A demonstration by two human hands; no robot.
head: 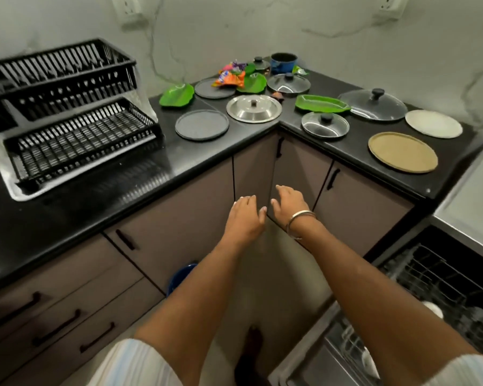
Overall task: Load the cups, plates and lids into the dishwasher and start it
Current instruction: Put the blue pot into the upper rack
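Note:
My left hand (244,218) and my right hand (289,204) are stretched out side by side in front of the corner cabinet, fingers relaxed, holding nothing. On the black corner counter (140,174) lie a steel lid (253,108), glass lids (325,124) (374,104) (288,83), dark round plates (202,125) (214,88), a tan plate (402,152), a white plate (433,123) and green leaf-shaped plates (177,95) (321,103). A blue cup (283,62) stands at the back. The open dishwasher (441,277) with its wire rack is at the lower right.
A black two-tier dish rack (76,129) stands on the counter at left. Colourful wrappers (230,76) lie among the plates at the back. Cabinet doors and drawers with dark handles (124,239) run below the counter. A blue object (182,277) sits on the floor behind my left forearm.

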